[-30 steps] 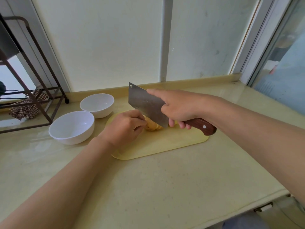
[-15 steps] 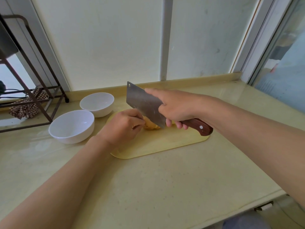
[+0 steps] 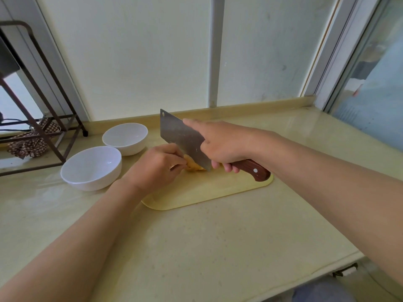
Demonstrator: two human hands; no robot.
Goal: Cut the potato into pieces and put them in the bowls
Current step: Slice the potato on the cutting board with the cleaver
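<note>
A peeled yellow potato (image 3: 193, 165) lies on the pale yellow cutting board (image 3: 218, 190), mostly hidden by hand and blade. My left hand (image 3: 156, 165) curls its fingers on the potato's left side. My right hand (image 3: 222, 144) grips the brown wooden handle of a cleaver (image 3: 183, 138), index finger stretched along the blade's spine. The blade stands tilted over the potato with its edge against it. Two white bowls, a near one (image 3: 90, 167) and a far one (image 3: 125, 138), stand left of the board, with nothing in them.
A dark metal rack (image 3: 37, 118) stands at the far left with a patterned cloth (image 3: 30, 142) under it. The beige counter (image 3: 207, 247) ends at a wall ledge behind the board, and its front edge runs near the lower right.
The cleaver and my right hand have shifted slightly left and up over the potato. My left hand stays on the potato.
</note>
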